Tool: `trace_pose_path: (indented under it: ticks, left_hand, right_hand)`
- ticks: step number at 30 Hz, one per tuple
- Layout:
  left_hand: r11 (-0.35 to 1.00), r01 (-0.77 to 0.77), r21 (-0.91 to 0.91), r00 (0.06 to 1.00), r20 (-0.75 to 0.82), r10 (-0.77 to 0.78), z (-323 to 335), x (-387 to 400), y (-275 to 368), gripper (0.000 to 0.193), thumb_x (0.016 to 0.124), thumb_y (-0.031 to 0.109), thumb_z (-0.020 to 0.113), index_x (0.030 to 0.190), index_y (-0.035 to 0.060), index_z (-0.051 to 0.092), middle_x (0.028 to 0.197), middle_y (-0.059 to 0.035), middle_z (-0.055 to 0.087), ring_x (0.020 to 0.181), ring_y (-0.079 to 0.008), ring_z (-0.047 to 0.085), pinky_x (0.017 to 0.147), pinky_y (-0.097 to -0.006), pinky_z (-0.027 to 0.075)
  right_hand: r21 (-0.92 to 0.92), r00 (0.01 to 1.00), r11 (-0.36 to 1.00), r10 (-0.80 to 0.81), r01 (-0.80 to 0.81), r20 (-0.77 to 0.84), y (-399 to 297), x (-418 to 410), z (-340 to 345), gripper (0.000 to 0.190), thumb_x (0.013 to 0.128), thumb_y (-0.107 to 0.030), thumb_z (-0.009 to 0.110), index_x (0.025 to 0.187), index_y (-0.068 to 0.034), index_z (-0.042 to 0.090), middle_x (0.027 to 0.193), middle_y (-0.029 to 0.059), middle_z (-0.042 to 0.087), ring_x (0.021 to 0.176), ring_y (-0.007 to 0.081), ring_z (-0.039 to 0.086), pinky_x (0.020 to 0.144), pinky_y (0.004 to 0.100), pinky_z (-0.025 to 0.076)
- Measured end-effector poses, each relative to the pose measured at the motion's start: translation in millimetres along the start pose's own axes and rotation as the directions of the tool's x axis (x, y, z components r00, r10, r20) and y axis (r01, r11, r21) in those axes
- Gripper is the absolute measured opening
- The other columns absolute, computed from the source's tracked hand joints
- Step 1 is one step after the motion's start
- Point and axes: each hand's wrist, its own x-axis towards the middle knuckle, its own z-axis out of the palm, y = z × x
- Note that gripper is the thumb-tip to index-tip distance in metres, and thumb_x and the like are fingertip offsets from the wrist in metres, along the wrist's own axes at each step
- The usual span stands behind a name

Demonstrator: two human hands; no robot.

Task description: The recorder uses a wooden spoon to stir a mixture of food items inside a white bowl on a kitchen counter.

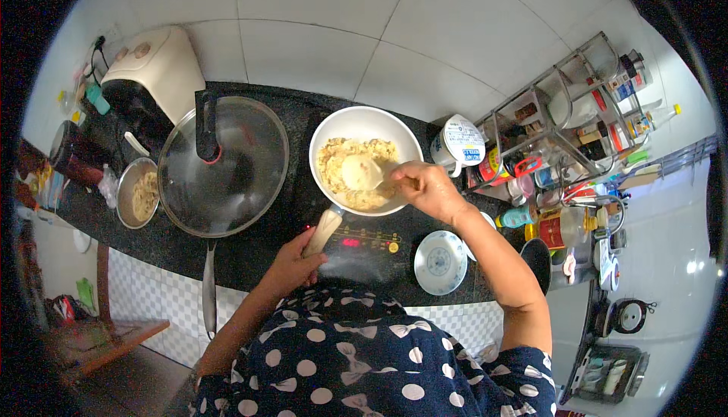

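Note:
A white pan (406, 132) stands on the black induction cooktop (364, 258), whose red display is lit. My left hand (298, 260) is closed around the pan's light wooden handle (324, 234). Over the pan's right rim, my right hand (424, 186) grips a utensil; its handle is mostly hidden by the fingers. The pale, broad head of this spatula or scoop (361, 173) lies on yellowish, crumbly food (367, 148), perhaps scrambled egg. A blue-patterned white bowl (441, 262) is on the counter at the right, below my right forearm.
Left of the white pan is a large pan with a glass lid (227, 189), its handle jutting past the counter edge. Beyond it are a metal bowl of food (137, 194) and a cream appliance (156, 70). A lidded noodle cup (459, 143), a spice rack (546, 138) and an oil bottle (560, 227) stand right.

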Motion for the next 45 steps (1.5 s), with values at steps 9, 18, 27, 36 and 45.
trace_pose_path:
  ticks: [9,18,27,36,45]
  left_hand:
    - [1.0,0.02,-0.01,1.0,0.015,-0.02,-2,3,0,0.074,0.086,0.015,0.073,0.149,0.0085,0.035,0.078,-0.0031,0.06,0.055,-0.0114,0.054,0.048,-0.0278,0.046]
    - [0.999,0.002,0.046,1.0,-0.005,-0.001,0,-2,7,0.073,0.086,0.015,0.072,0.149,0.0085,0.036,0.079,-0.0032,0.061,0.055,-0.0111,0.053,0.047,-0.0276,0.044]
    - [1.0,0.005,0.012,1.0,-0.009,-0.005,-2,0,0,0.071,0.087,0.016,0.073,0.148,0.0065,0.037,0.084,-0.004,0.062,0.058,-0.011,0.055,0.048,-0.0274,0.045]
    - [1.0,0.0,-0.001,1.0,0.031,0.0,-1,4,1,0.075,0.086,0.015,0.071,0.15,0.006,0.032,0.079,-0.0053,0.061,0.052,-0.0125,0.055,0.045,-0.0284,0.046]
    - [0.999,0.028,-0.016,1.0,0.014,-0.028,-2,4,-3,0.077,0.085,0.015,0.073,0.15,0.0063,0.032,0.078,-0.0052,0.061,0.053,-0.0124,0.055,0.045,-0.028,0.045]
  right_hand:
    - [0.25,0.989,0.959,0.142,-0.132,-0.025,-4,0,24,0.021,0.083,-0.005,0.066,0.103,0.0,0.069,0.098,0.0095,0.071,0.089,0.0117,0.064,0.078,0.0271,0.051]
    - [-0.229,0.968,0.962,-0.19,0.151,-0.162,8,5,-34,0.025,0.079,0.003,0.062,0.104,0.002,0.064,0.107,0.0121,0.067,0.087,0.0271,0.067,0.077,0.0337,0.054]
    - [-0.619,0.98,0.762,-0.187,0.19,0.07,28,8,5,0.039,0.073,-0.002,0.06,0.113,-0.002,0.061,0.127,0.013,0.059,0.099,0.0326,0.065,0.082,0.0415,0.055]
    - [-0.576,0.922,0.741,0.382,-0.345,-0.06,38,20,-2,0.043,0.081,-0.016,0.06,0.123,-0.009,0.058,0.1,0.0193,0.069,0.089,0.0399,0.067,0.078,0.0488,0.054]
    - [-0.462,0.999,0.887,0.024,-0.003,0.04,-20,-8,-16,0.035,0.079,-0.014,0.063,0.114,-0.014,0.065,0.096,0.0158,0.066,0.085,0.0355,0.069,0.071,0.0456,0.057]
